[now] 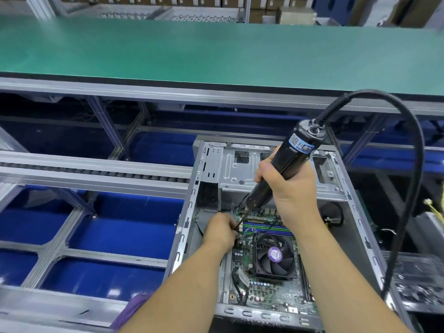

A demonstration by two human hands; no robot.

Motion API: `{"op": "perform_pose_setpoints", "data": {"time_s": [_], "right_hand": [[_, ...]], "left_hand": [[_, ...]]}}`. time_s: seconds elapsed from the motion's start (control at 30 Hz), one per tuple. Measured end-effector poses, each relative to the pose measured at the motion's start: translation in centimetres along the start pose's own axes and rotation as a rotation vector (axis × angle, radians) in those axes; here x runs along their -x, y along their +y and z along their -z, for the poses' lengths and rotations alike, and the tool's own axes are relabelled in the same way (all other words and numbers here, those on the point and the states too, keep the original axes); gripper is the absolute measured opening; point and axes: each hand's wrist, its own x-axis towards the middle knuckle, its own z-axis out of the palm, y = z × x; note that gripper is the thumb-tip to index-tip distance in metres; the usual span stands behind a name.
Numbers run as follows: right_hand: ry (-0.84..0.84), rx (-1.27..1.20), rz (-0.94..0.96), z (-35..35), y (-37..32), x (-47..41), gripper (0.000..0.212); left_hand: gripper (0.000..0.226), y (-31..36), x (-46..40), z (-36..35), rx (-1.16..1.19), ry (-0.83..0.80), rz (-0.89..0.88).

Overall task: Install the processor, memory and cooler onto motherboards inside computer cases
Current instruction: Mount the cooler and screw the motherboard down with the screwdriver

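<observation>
Black screwdriver (287, 162): gripped by the right hand (292, 188) — tilted over the motherboard (269, 292).
Left hand (221, 230): pinched around the bit's tip beside the cooler (274, 255).

Single view, head-worn, wide-angle. Looks forward and steeply down from above person's forearms. Open computer case (271, 227) close, lower centre-right, seen from above into interior. Green worktop (216, 51) runs across upper frame, farther off, edges bowed by lens. Shelving with boxes (259, 6) at top edge, most distant. No second view.
</observation>
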Motion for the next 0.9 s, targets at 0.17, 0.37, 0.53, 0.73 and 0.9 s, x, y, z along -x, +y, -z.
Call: {"op": "perform_pose_setpoints", "data": {"time_s": [0.17,0.37,0.53,0.73,0.9], "right_hand": [[0.005,0.025,0.007,-0.03,0.04,0.02,0.027],[0.001,0.033,0.011,-0.03,-0.11,0.11,0.022],[0.005,0.033,0.015,0.07,-0.33,0.13,0.018],[-0.002,0.045,0.041,0.18,-0.53,0.00,0.010],[-0.014,0.041,0.053,0.25,-0.49,0.04,0.010]], "left_hand": [[0.021,-0.25,-0.07,-0.38,0.021,0.031,0.006],[0.031,-0.47,-0.08,-0.22,0.075,0.077,0.056],[0.025,-0.20,0.03,-0.11,0.091,0.084,0.049],[0.018,0.00,0.44,0.12,0.013,0.053,-0.008],[0.018,0.12,0.60,0.42,0.085,0.030,0.019]]}}
